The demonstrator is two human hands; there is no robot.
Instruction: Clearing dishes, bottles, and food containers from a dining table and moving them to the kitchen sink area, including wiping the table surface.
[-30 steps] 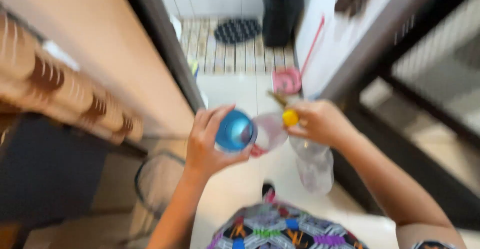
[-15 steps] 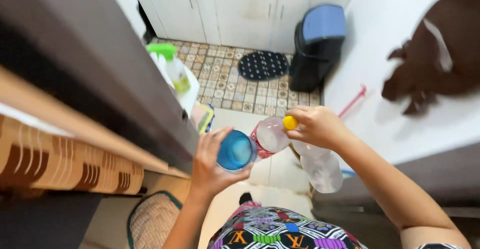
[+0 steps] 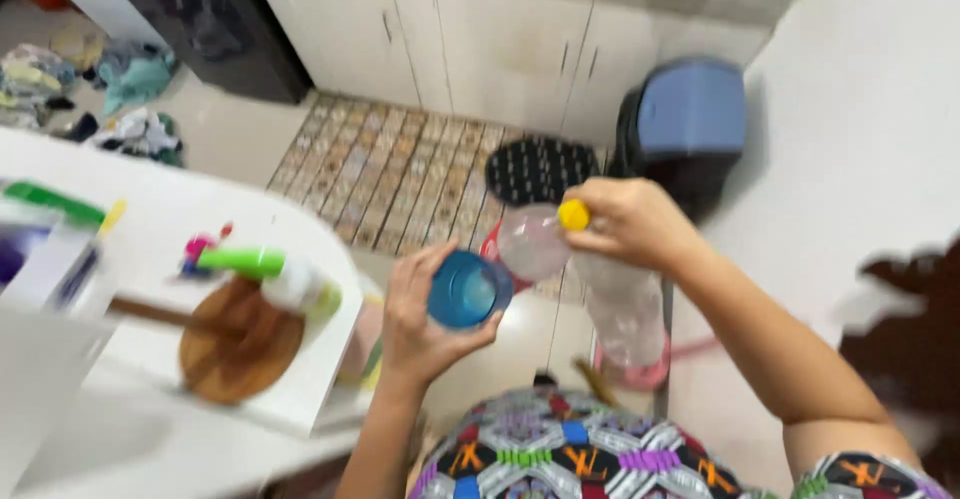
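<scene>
My left hand [image 3: 420,324] grips a blue plastic cup [image 3: 466,289], its open mouth turned up toward me. My right hand [image 3: 628,224] holds two clear plastic bottles by their necks. One bottle [image 3: 530,242] with a red label lies tilted toward the cup, and a yellow cap [image 3: 574,215] shows at my fingertips. The other clear bottle [image 3: 624,309] hangs down below my right hand. The cup and the tilted bottle nearly touch.
A white counter [image 3: 120,249] on the left carries a round wooden board [image 3: 235,344], a green-capped bottle [image 3: 275,277] and small items. Ahead lie a patterned tile floor [image 3: 400,174], a black mat [image 3: 540,169], a blue-lidded black bin [image 3: 685,124] and white cabinets [image 3: 480,39]. A white wall [image 3: 860,129] stands right.
The view has swung forward and left, bringing the white counter and more of the tiled floor into sight. Both hands keep the same grip on cup and bottles.
</scene>
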